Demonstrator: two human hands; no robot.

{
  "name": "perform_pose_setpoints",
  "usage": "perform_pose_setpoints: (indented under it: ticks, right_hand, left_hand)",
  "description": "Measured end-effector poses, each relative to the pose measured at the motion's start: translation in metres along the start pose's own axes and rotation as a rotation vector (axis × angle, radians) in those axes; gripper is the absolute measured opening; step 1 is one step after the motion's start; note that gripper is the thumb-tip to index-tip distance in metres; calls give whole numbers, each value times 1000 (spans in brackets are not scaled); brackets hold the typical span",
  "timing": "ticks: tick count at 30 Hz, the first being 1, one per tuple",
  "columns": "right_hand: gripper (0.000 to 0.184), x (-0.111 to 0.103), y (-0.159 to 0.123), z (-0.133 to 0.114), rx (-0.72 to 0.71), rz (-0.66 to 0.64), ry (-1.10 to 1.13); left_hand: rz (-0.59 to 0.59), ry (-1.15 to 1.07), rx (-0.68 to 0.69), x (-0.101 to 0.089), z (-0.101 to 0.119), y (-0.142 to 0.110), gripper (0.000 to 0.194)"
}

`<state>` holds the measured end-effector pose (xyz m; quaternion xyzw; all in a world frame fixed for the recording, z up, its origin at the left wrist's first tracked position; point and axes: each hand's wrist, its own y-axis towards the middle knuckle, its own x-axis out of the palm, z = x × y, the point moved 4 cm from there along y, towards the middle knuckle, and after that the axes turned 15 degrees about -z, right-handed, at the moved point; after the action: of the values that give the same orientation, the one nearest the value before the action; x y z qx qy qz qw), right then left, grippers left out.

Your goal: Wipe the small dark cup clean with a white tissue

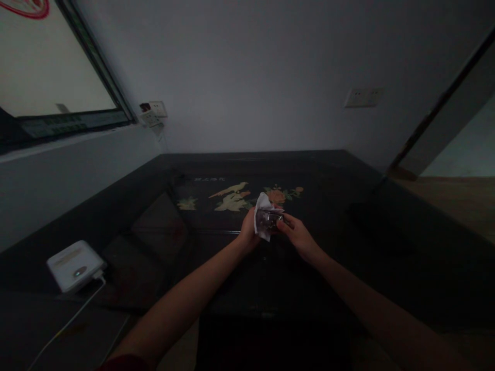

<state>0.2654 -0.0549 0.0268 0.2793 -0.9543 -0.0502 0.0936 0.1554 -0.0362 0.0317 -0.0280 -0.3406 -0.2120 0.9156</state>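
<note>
Above the near part of a dark glossy table (332, 175), my two hands meet at a small shiny, dark, partly see-through object (269, 218) whose kind I cannot make out. A white tissue or thin cloth (262, 202) is bunched around its left side. My left hand (249, 226) is closed on the tissue from the left, its fingertips hidden behind it. From the right, the thumb and fingers of my right hand (296, 232) pinch the edge of the shiny object.
A white box-shaped device (77, 263) with a small light and a white cable (77, 313) stands at the left. Flower and bird pictures (231, 198) decorate the tabletop. Behind it is a wall with a socket plate (363, 97); a plugged-in adapter (150, 118) sits near the window.
</note>
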Motion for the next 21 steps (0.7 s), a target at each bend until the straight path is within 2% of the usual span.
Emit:
perform_pose_setpoints:
  ticks: [4,7,9,13,18,21]
  right_hand:
    - [48,1,1,0,-4,-11,-1]
    - [46,0,2,1,15,5,-13]
    - [46,-2,2,1,40,30,-28]
    - [46,-6,1,3,55,74,-69]
    - [45,-9,1,6,38,117,-161]
    - [43,-8,1,5,41,115,-173]
  left_hand:
    - [32,-54,1,3,0,-3,33]
    - [64,12,59,-1,0,-4,33]
    - [95,130,102,-4,2,-6,34]
    - [156,529,237,-2,12,-16,35]
    - [34,954,444,16,22,-26,34]
    - [-41,1045,489,19,24,-27,34]
